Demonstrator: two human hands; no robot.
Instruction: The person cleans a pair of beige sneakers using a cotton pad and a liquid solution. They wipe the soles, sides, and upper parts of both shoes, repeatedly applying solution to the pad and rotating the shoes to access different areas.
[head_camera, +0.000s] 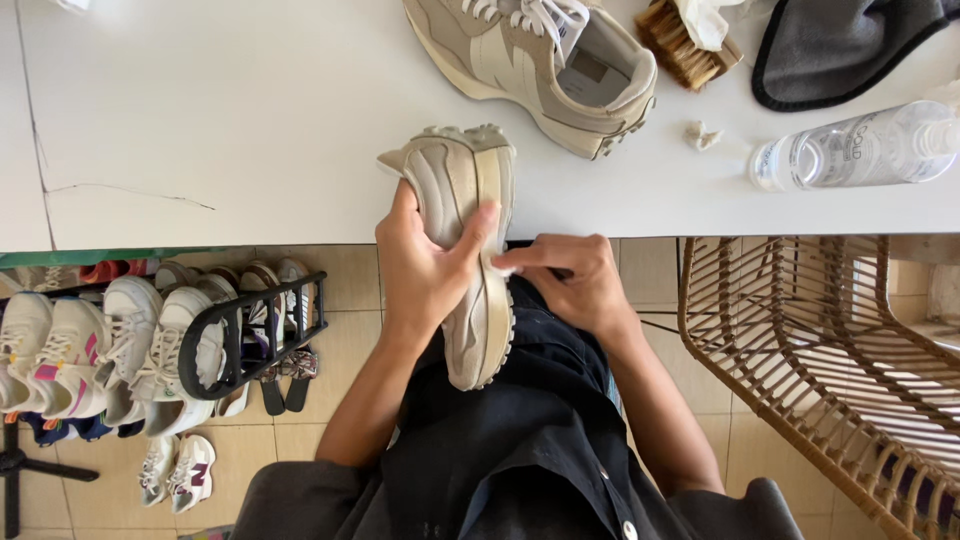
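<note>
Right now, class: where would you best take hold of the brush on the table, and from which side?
Grip the brush across its wooden back, from above. It seems to lie with its bristles facing the beige sneaker, and a white wad covers its right end.

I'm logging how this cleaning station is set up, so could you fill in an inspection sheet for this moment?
Surface: white table, thin crack line at its left part.
Job's things: beige suede sneaker held on its side over the table edge; small white wipe pressed to its midsole.
Clutter: matching beige sneaker, wooden bristle brush, dark grey cloth, clear plastic bottle lying down, crumpled white scrap.
Grippers: left hand grips the held sneaker; right hand pinches the wipe.
Cables: nothing seen.
Surroundings: black shoe rack with pale sneakers at left, rattan chair at right, beige tiled floor.
</note>
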